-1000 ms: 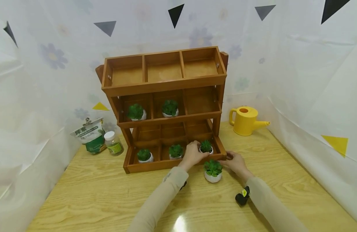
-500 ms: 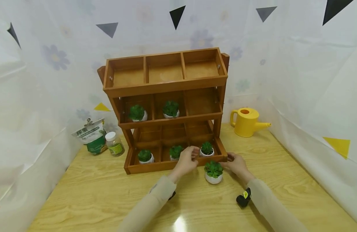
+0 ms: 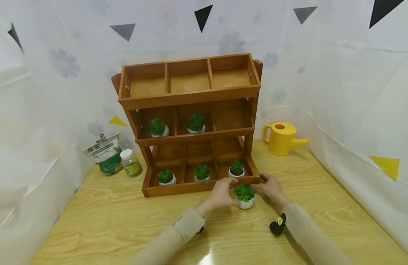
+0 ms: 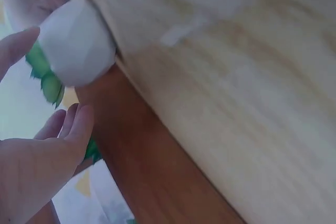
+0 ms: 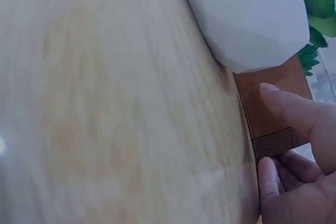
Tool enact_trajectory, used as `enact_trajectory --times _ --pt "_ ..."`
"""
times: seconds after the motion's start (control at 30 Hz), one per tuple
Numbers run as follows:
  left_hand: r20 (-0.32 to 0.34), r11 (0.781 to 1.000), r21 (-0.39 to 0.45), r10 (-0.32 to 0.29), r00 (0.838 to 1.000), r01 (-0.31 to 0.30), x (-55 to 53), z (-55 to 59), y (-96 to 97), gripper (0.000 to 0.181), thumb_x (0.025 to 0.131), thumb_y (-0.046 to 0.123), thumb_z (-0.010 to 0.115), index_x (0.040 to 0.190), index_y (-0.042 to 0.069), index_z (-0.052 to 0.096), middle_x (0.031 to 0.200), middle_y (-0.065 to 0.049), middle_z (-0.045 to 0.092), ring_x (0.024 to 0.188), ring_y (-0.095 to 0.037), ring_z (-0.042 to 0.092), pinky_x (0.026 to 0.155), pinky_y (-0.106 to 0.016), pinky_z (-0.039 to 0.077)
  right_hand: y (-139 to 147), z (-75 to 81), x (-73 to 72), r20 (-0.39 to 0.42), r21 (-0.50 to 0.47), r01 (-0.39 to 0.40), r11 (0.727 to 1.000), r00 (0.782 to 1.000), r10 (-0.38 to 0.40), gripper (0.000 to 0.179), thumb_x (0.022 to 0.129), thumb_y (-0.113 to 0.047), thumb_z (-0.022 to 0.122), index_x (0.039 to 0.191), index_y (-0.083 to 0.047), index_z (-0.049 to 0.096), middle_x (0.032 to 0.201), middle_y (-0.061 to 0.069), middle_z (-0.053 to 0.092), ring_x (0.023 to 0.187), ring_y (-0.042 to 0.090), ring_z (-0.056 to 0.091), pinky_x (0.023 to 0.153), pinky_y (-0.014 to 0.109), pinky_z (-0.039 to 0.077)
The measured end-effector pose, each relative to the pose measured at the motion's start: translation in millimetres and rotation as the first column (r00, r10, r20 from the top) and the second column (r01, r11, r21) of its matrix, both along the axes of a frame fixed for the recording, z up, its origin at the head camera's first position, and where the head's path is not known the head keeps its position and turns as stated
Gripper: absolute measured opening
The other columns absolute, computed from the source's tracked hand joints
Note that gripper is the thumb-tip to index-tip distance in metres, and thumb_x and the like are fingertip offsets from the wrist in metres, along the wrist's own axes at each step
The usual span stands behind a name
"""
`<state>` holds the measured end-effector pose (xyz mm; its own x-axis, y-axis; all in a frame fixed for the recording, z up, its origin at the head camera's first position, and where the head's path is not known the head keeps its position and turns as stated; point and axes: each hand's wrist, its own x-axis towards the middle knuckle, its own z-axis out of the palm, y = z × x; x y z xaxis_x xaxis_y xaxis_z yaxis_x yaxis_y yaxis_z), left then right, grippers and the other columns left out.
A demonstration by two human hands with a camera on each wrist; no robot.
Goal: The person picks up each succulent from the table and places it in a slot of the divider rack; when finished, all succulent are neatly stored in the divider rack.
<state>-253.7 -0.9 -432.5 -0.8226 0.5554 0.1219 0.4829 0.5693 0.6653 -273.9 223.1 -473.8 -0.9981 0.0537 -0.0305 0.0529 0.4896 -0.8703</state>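
A succulent in a white faceted pot [image 3: 245, 202] stands on the table before the right end of a wooden plant shelf [image 3: 187, 188]. My left hand [image 3: 220, 194] is at the pot's left side, thumb and fingers spread around it. In the left wrist view, a gap shows between those fingers and the white pot [image 4: 79, 45]. My right hand [image 3: 271, 190] grips the shelf's lower front right corner. Its thumb [image 5: 286, 103] lies along the front board, and its other fingers bend around the end. A spiky potted plant [image 3: 236, 168] sits in the bottom right compartment, just behind.
Two more potted succulents [image 3: 202, 172] occupy the bottom tier, and two [image 3: 196, 123] the middle tier. A yellow watering can [image 3: 281, 139] stands right of the shelf. To its left are a white-capped jar [image 3: 131, 163] and a clipped green-and-white bag [image 3: 106, 154].
My left hand has let go of the spiky plant in the bottom right compartment, drawn back, then come forward and right to the pot on the table. My right hand has stayed at the corner.
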Motion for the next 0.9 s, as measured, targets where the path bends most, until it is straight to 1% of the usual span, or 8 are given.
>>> enact_trajectory --times 0.13,0.27,0.37,0.6,0.67,0.9 --pt "0.036 0.999 -0.037 0.006 0.999 -0.005 2.3 -4.2 4.2 0.069 0.071 0.027 0.084 0.129 0.007 0.054 0.127 -0.008 0.058 0.115 -0.025 0.054 0.092 -0.033 0.049 0 -2.4 0.2 -0.005 0.008 -0.003 1.0 1.0 0.003 0.061 0.086 -0.013 0.07 0.136 0.01 0.045 0.134 0.032 0.05 0.123 0.045 0.05 0.097 0.048 0.047" --pt "0.082 0.999 -0.03 0.023 0.996 -0.021 3.1 -5.2 8.5 0.074 0.07 0.03 0.085 0.131 0.008 0.051 0.131 -0.009 0.056 0.119 -0.026 0.052 0.094 -0.035 0.048 -1 -4.0 0.6 -0.01 0.017 -0.004 1.0 1.0 0.004 0.06 0.086 -0.014 0.07 0.136 0.008 0.046 0.134 0.031 0.05 0.122 0.045 0.051 0.096 0.048 0.048" --pt "0.096 0.999 -0.034 0.031 0.995 -0.027 2.4 -4.9 11.6 0.076 0.069 0.031 0.086 0.131 0.007 0.051 0.131 -0.009 0.055 0.12 -0.027 0.051 0.094 -0.036 0.048 -1 -4.8 0.6 -0.018 0.021 -0.004 1.0 1.0 0.004 0.059 0.086 -0.013 0.07 0.136 0.008 0.046 0.133 0.031 0.051 0.121 0.045 0.052 0.095 0.048 0.048" --pt "0.078 0.994 -0.104 0.036 0.996 -0.027 -1.4 -7.0 16.1 0.077 0.069 0.032 0.087 0.13 0.004 0.051 0.128 -0.01 0.058 0.119 -0.028 0.053 0.094 -0.036 0.049 -1 -4.5 0.4 -0.01 0.03 -0.002 1.0 1.0 0.002 0.06 0.086 -0.014 0.07 0.136 0.008 0.046 0.134 0.031 0.051 0.121 0.044 0.051 0.096 0.048 0.048" --pt "0.082 0.993 -0.116 0.033 0.996 -0.023 -1.9 -7.4 16.6 0.077 0.068 0.033 0.087 0.13 0.003 0.051 0.127 -0.011 0.058 0.117 -0.028 0.054 0.093 -0.036 0.049 -1 -4.1 0.3 -0.005 0.019 0.0 1.0 1.0 0.0 0.06 0.086 -0.013 0.07 0.136 0.009 0.046 0.134 0.031 0.05 0.122 0.045 0.051 0.097 0.048 0.047" --pt "0.085 0.993 -0.121 0.025 0.996 -0.014 -2.8 -6.0 17.9 0.074 0.069 0.032 0.087 0.129 0.004 0.052 0.124 -0.011 0.06 0.114 -0.027 0.056 0.09 -0.034 0.051 1 -1.4 0.1 0.011 -0.028 -0.003 1.0 1.0 0.003 0.064 0.085 -0.014 0.07 0.138 0.01 0.042 0.136 0.032 0.048 0.125 0.045 0.048 0.1 0.049 0.045"
